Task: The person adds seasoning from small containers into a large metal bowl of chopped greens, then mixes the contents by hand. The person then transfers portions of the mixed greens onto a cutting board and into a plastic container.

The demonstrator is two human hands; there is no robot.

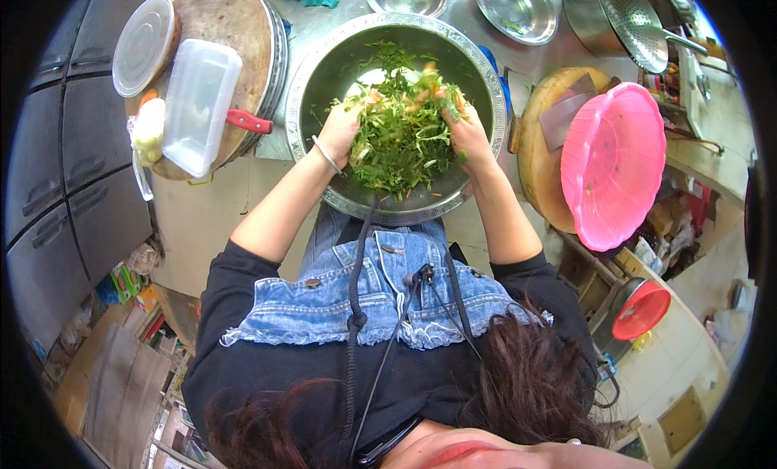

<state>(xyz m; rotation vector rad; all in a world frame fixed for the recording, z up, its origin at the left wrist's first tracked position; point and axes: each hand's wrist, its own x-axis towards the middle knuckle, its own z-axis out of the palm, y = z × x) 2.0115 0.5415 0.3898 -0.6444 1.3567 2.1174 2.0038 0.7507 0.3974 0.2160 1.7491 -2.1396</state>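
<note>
A large steel basin (394,21) with a patterned rim stands at the table's front edge before me. Chopped leafy greens (400,141), mixed with pale and orange shreds, are heaped between my hands inside it. My left hand (343,132), a bangle at its wrist, grips the left side of the heap; greens cover its fingertips. On the opposite side my right hand (467,135) holds more of the greens, its fingers partly hidden and blurred. Some shreds rise loosely above the right fingers.
Left, a round chopping block (234,14) carries a clear plastic container (203,105), a red-handled knife (249,121) and a lidded tub (144,47). Right, a pink plastic basin (613,165) tilts on a second block (537,159) beside a cleaver (564,120). Steel bowls (516,14) stand behind.
</note>
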